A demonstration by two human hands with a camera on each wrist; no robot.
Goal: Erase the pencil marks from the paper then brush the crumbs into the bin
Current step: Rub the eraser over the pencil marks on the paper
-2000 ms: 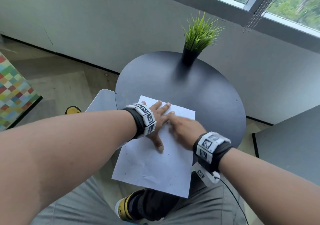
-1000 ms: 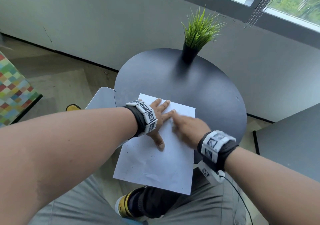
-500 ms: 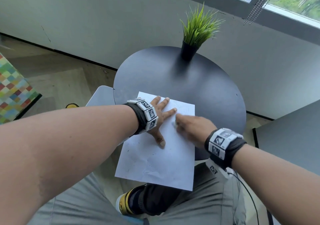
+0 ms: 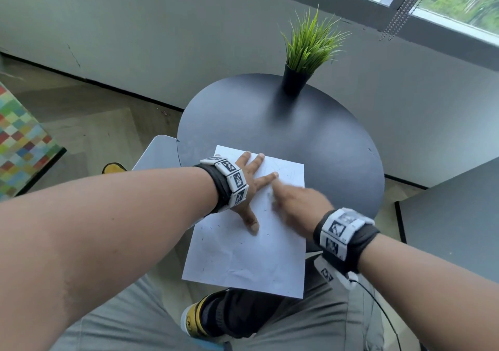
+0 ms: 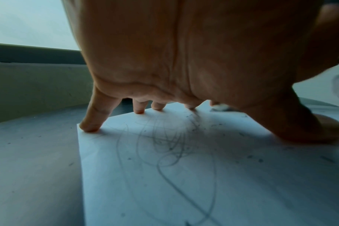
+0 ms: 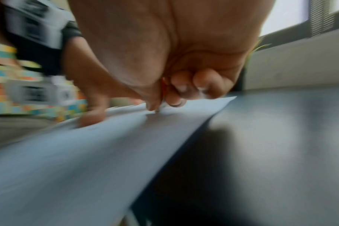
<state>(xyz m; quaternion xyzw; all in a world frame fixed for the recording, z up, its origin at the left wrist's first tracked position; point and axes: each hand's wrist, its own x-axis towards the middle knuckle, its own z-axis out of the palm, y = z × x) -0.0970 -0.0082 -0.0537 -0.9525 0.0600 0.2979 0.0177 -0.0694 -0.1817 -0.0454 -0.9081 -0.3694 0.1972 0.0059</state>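
A white sheet of paper (image 4: 243, 256) lies on the round black table (image 4: 270, 123), its near half hanging over the edge. My left hand (image 4: 253, 186) presses flat on its far part, fingers spread. Grey pencil scribbles (image 5: 164, 145) run under that palm (image 5: 184, 61). My right hand (image 4: 294, 202), blurred by motion, pinches a small eraser (image 6: 163, 90) and rubs its tip on the sheet just right of the left forefinger. The eraser's white end (image 5: 221, 107) shows past the left hand. Dark crumbs (image 4: 216, 227) are scattered over the paper.
A potted grass plant (image 4: 305, 50) stands at the table's far edge. A white object (image 4: 159, 153) sits low against the table's left side. Another dark tabletop (image 4: 453, 215) is at the right. My knees and a shoe (image 4: 194, 321) are under the paper.
My right hand has rubbed the eraser to and fro and drawn slightly right and nearer. The left hand still holds the paper down in the same place.
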